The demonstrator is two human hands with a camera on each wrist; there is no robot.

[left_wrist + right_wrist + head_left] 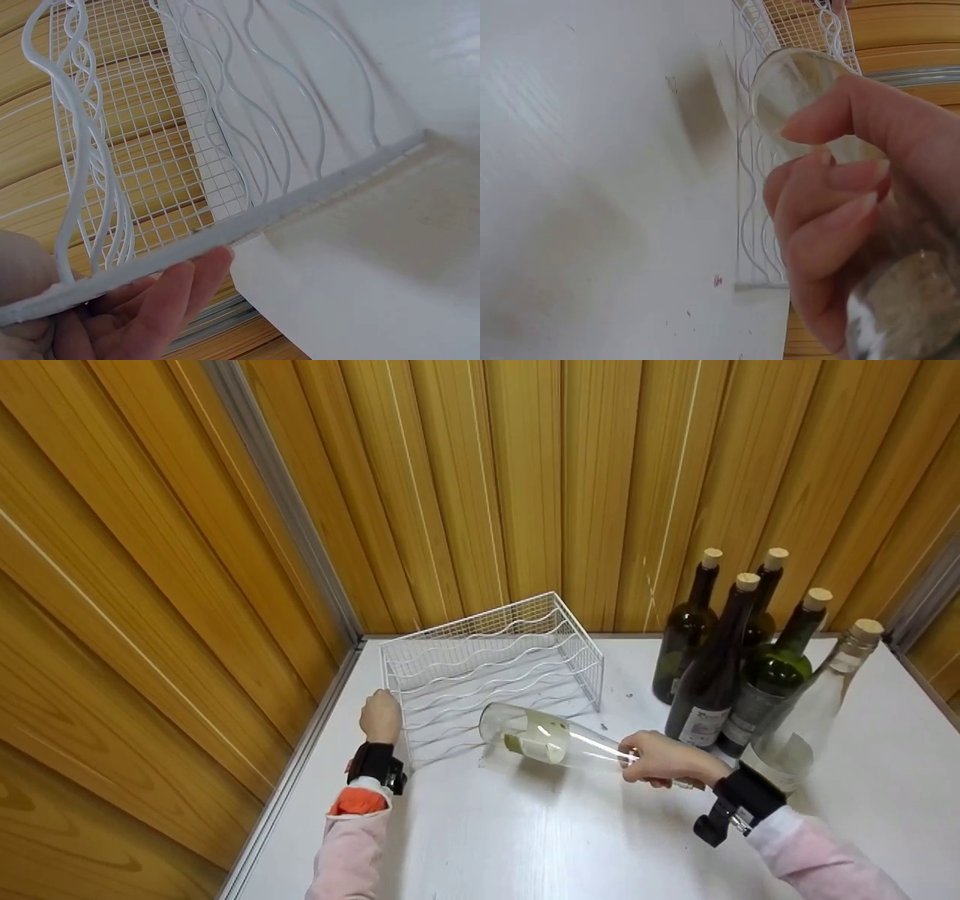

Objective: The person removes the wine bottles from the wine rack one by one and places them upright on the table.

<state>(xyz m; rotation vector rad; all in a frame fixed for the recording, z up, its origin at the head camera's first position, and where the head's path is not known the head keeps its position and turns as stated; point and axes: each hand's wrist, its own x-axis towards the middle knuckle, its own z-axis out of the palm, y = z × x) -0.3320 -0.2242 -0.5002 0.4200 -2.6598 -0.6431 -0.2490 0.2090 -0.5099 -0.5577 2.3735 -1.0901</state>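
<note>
A white wire wine rack (467, 619) with wavy rungs rests on the table near the back wall. My left hand (381, 717) holds its left side; in the left wrist view, fingers (169, 300) curl round the frame bar (281, 210). A clear glass wine bottle (551, 739) with a pale label lies sideways in my right hand (664, 757), which grips its neck. The bottle's base points left, at the rack's front rungs; whether it touches them I cannot tell. Its cork (913, 307) shows close up in the right wrist view.
At the right stand several corked bottles: dark ones (709, 682), a green one (776, 667) and a clear one (795, 742) nearest me. Wooden panel walls (480, 495) rise behind and to the left. The white table (510, 840) spreads in front.
</note>
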